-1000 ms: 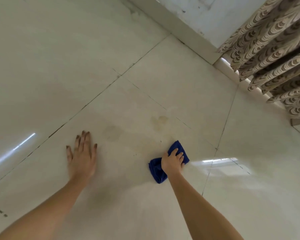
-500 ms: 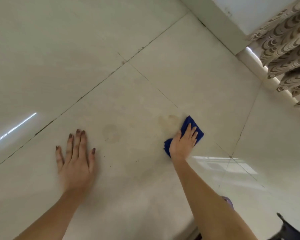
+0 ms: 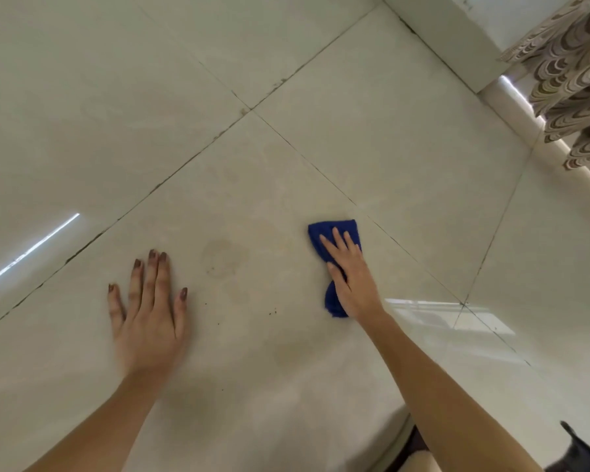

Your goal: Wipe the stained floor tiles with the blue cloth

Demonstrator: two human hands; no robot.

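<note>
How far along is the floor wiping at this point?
Done: nothing looks clearly finished. In hand: the right hand presses the blue cloth flat on the stained tile, while the left hand braces on the floor. Left: a ring-shaped stain between the hands and dark specks remain, with a fainter smudge nearer the person.

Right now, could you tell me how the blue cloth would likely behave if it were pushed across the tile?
The blue cloth looks soft and bunched under the right hand, so it would probably crumple rather than stay flat. The floor tile is glossy, so the cloth should glide easily.
</note>
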